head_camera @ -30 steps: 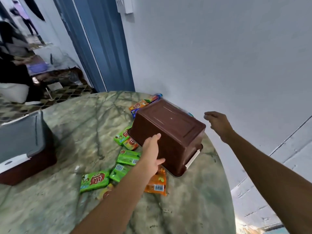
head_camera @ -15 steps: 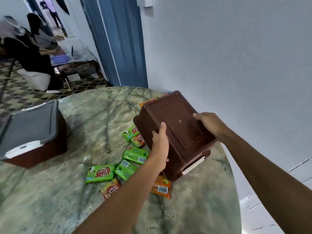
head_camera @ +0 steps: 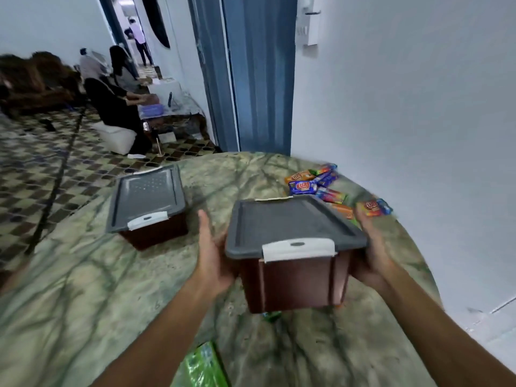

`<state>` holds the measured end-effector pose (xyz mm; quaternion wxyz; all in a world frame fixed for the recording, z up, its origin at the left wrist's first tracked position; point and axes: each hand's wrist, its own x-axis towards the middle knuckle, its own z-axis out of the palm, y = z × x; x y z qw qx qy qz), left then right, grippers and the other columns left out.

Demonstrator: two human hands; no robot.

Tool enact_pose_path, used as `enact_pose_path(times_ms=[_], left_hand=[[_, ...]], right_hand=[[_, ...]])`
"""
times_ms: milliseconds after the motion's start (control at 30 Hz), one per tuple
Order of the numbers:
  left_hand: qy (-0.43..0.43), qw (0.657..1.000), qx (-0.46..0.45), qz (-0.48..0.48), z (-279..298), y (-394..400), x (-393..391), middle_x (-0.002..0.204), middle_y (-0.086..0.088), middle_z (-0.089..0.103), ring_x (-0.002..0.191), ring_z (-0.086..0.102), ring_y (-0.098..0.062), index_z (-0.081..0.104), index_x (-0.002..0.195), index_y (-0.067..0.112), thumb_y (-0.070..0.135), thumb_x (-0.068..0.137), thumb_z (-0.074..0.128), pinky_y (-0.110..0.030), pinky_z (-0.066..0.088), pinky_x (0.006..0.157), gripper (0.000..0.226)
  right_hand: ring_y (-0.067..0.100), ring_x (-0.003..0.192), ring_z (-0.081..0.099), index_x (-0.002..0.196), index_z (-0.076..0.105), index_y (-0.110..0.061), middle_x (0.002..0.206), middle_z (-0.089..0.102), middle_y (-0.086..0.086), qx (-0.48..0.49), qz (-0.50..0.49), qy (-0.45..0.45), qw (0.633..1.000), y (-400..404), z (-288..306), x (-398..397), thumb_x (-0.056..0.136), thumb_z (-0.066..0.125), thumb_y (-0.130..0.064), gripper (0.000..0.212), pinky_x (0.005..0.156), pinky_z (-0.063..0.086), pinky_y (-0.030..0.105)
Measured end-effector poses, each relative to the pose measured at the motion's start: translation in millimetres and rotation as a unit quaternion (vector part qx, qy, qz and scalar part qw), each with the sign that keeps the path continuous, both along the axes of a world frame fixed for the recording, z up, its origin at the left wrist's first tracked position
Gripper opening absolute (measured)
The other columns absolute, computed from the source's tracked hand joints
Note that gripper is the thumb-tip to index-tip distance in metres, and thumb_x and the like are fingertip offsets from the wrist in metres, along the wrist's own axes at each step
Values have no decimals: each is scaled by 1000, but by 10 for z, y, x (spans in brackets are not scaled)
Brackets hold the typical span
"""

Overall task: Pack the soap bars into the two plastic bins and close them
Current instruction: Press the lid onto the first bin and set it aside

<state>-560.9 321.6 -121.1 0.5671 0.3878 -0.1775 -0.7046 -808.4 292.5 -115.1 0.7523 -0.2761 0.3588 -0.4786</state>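
**Bin turned upright and held between both hands**

Far left on the marbled table (head_camera: 83, 289) stands the second bin (head_camera: 150, 210), lid on, white latch facing the camera, untouched and well apart from the hands.

The left hand (head_camera: 212, 255) lies flat against the left wall of the near bin (head_camera: 296, 277), fingers straight and pointing up, palm pressing inward. This bin is brown, rigid plastic with a grey lid (head_camera: 290, 222) and a white latch (head_camera: 298, 248). Judging by the easy two-palm hold it is probably light and empty; the smooth walls could slip, so the rim under the lid or the base is likely the safer place to grip. The right hand (head_camera: 371, 255) cups the opposite wall, fingers loosely curved round it. Whether the bin rests on the table or hangs just above it cannot be told.

Further right, wrapped soap bars (head_camera: 312, 182) lie near the wall, with a green one (head_camera: 203, 367) blurred at the bottom edge.

Half a second earlier the bin was tilted bottom-up over the bars; now it is upright, lid on top, nearer the camera, and the bars it hid are exposed.
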Motion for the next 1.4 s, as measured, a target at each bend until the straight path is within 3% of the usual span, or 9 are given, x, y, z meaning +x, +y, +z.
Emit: enact_pose_path(times_ms=[67,167,300,433,600,833,967,1067,1400], left_hand=[[-10,1000,18,-20,-66,196,267,97,-14,73,82,71,-26,63,116,4,39,85,52,-34,58,72,48],[-23,998,50,0,-230,408,661,87,-12,74,69,71,-26,61,108,5,10,87,47,-32,58,55,26],[32,999,36,22,-358,620,1141,113,-19,62,86,66,-31,48,130,5,5,66,50,-37,58,61,64],[27,995,-23,89,-378,758,1394,113,-16,62,95,61,-33,54,122,12,-2,78,43,-45,56,76,47],[-78,980,-66,171,-329,969,1388,106,-13,61,92,61,-30,48,123,9,-11,85,42,-45,54,80,44],[-133,972,-50,188,-538,1303,1266,121,-10,56,108,59,-23,35,130,14,3,81,65,-37,51,86,58],[-106,959,15,261,-468,1334,1725,97,-3,56,83,53,-15,42,110,17,19,92,55,-32,44,67,22],[-118,934,94,325,-418,1287,2567,94,-4,52,70,50,-14,48,113,16,39,87,52,-29,43,56,35],[-374,913,157,34,-477,1999,3881,91,-15,68,73,63,-25,63,108,-2,22,79,71,-33,50,61,39]], right_hand=[[7,48,66,109,61,9,72,69,17,21,-66,63,996,190,-170,374,103,34,-21,41,49,51,14],[21,74,70,120,60,4,102,68,23,58,-56,91,993,469,-316,762,90,53,-19,39,70,55,26],[19,67,69,99,67,-9,86,72,10,14,-121,107,987,812,-285,1160,97,45,-38,36,59,54,28],[18,60,54,85,61,-12,77,59,8,34,-331,225,916,1221,-166,1450,92,54,-31,21,53,40,29],[27,69,65,94,58,-8,83,65,15,105,-71,142,982,1700,-123,2104,90,58,-41,33,55,55,31],[23,72,62,119,60,-2,96,68,13,92,-158,171,968,1309,-376,2378,83,68,-21,41,51,49,26],[29,74,65,119,59,4,91,70,13,64,-117,168,977,1160,-333,2179,87,60,-10,35,64,51,38],[18,64,71,100,64,-4,76,75,5,44,-56,147,987,1092,-297,2150,91,52,-7,15,56,58,33],[26,67,72,98,65,2,83,74,18,78,162,201,963,1071,-644,2946,90,48,-10,22,55,59,33]])
